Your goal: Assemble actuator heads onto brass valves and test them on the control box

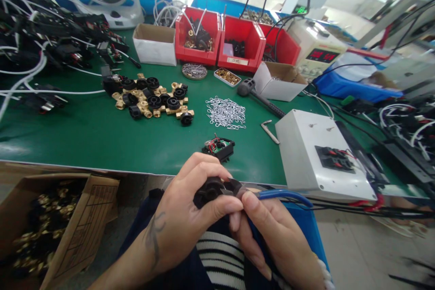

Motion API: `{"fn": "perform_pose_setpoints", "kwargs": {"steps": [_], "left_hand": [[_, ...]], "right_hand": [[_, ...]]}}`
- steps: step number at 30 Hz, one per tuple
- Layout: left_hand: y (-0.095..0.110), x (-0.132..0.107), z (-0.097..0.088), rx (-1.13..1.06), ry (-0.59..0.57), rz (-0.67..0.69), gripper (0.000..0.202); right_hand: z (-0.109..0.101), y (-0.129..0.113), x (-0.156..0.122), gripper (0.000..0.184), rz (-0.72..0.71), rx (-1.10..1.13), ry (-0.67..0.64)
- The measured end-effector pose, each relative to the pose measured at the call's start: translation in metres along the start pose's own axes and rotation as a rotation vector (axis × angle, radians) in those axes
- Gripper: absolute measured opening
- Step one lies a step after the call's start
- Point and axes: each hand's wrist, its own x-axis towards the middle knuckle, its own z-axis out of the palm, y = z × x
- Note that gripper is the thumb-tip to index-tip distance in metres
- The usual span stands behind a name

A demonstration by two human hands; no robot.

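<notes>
In the head view my left hand [190,204] is closed around a round black plastic part [210,191], near the table's front edge. My right hand [272,231] grips blue-handled pliers [285,194]. Their jaws touch or come very close to the black part, and the thumbs of both hands nearly meet there; fingers hide the exact contact. Just beyond my left hand lies a small black housing [219,147] with a green circuit board and red wires. A pile of silvery wire clips [226,112] lies farther back.
Brass valve fittings with black caps [154,99] cover the left middle. Red bins [198,41] and white boxes [154,45] line the back. A black-headed mallet [261,97], a hex key [270,131] and a grey control box [316,158] are at right. A cardboard box of parts [84,217] stands lower left.
</notes>
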Motion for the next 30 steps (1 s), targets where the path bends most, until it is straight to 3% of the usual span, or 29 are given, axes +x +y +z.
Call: {"fn": "perform_pose_setpoints", "kwargs": {"steps": [4, 8, 11, 16, 20, 23, 26, 30], "left_hand": [[-0.001, -0.001, 0.001, 0.004, 0.008, 0.019, 0.013], [-0.003, -0.002, 0.003, -0.071, -0.011, -0.092, 0.015], [-0.006, -0.003, 0.003, -0.151, -0.078, -0.207, 0.032], [-0.007, -0.004, 0.003, -0.135, -0.075, -0.240, 0.029], [-0.007, -0.004, 0.004, -0.115, -0.057, -0.195, 0.031], [-0.005, -0.002, 0.004, -0.129, -0.050, -0.188, 0.031], [-0.003, -0.001, 0.004, -0.158, -0.031, -0.193, 0.031], [-0.002, -0.001, 0.006, -0.194, 0.007, -0.174, 0.027]], "right_hand": [[0.001, 0.001, 0.000, 0.052, -0.018, -0.020, 0.021], [-0.003, -0.002, 0.005, 0.057, -0.120, -0.181, 0.125], [-0.020, -0.006, 0.014, 0.051, -0.155, -0.446, 0.272], [-0.064, 0.004, 0.037, 0.035, -0.160, -1.003, 0.560], [-0.083, 0.014, 0.045, 0.043, -0.149, -1.149, 0.690], [-0.080, 0.014, 0.041, 0.037, -0.342, -1.145, 0.740], [-0.060, 0.014, 0.032, 0.025, -0.508, -0.854, 0.589], [-0.027, 0.023, 0.024, 0.035, -0.451, -0.302, 0.153]]}}
